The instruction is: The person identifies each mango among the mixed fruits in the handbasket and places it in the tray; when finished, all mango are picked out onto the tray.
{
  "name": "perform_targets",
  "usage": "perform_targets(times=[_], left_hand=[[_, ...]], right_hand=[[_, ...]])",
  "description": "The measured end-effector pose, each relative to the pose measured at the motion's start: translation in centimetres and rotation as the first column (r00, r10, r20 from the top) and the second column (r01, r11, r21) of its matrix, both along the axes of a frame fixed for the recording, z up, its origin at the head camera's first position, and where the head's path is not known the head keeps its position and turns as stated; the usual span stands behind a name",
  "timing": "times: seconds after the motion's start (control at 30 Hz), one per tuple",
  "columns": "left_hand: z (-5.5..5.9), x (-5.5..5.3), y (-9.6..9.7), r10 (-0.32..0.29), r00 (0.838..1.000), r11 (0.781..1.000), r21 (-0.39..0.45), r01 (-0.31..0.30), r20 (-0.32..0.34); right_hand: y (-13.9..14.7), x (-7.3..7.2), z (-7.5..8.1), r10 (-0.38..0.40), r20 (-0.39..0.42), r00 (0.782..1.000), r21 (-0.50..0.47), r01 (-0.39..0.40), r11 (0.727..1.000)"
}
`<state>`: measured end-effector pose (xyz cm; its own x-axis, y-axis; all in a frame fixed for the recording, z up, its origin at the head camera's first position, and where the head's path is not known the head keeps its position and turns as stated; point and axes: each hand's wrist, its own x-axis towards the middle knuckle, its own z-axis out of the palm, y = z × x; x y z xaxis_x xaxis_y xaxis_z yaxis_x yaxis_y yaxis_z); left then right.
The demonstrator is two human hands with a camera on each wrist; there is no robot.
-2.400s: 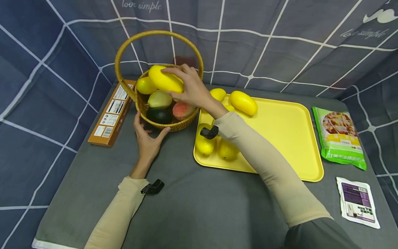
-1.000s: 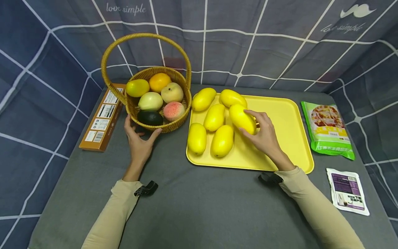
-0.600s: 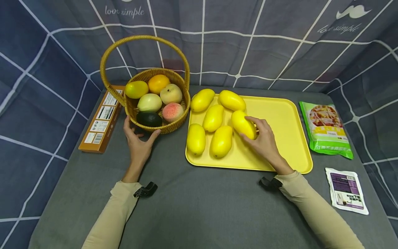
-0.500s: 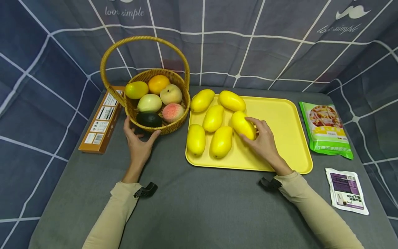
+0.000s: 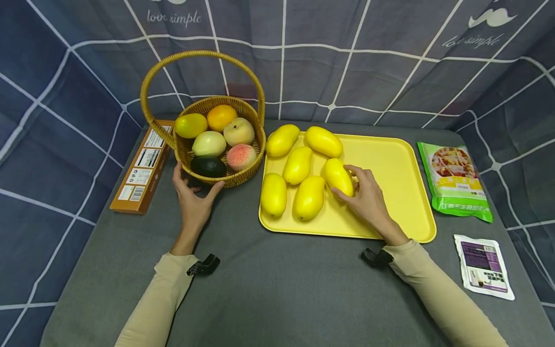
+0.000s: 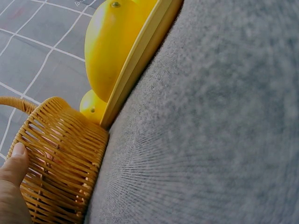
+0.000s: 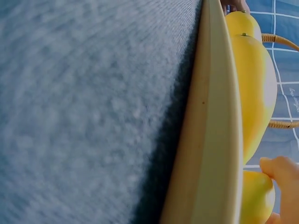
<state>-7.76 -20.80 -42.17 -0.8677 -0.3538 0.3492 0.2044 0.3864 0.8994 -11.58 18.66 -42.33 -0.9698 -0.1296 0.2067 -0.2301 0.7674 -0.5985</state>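
My left hand [image 5: 191, 202] holds the front of a round wicker basket [image 5: 237, 180] with a tall handle; its thumb [image 6: 17, 161] lies against the woven wall in the left wrist view. Inside the basket lie a dark avocado [image 5: 209, 166], a pink peach [image 5: 241, 156], a pale green fruit [image 5: 209, 143], a cream round fruit [image 5: 239, 131], an orange [image 5: 221, 117] and a yellow-green fruit [image 5: 191, 126]. My right hand [image 5: 367, 196] grips a yellow mango [image 5: 338, 177] low over the yellow tray [image 5: 390, 166], thumb and fingers on its right side.
Several more mangoes [image 5: 309, 197] lie at the tray's left. A brown box [image 5: 143, 168] stands left of the basket. Right of the tray are a green food bag [image 5: 454, 180] and a white-purple pouch [image 5: 484, 266]. A dark gridded cloth [image 5: 312, 72] hangs behind.
My right hand has brought the mango from over the basket rightward to the tray, then slightly lower and more upright beside the others. My left hand has stayed at the basket.
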Motion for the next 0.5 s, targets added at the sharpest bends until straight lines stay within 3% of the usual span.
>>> perform_targets(times=[0.23,0.5], left_hand=[[0.1,0.1,0.0,0.004,1.000,1.000,-0.005,-0.004,0.008],[-0.1,0.0,0.0,0.005,1.000,1.000,-0.004,-0.005,0.008]], right_hand=[[-0.1,0.3,0.3,-0.004,-0.028,1.000,0.060,0.006,0.998],[-1.0,0.1,2.2,0.034,-0.186,0.982,0.050,-0.025,0.998]])
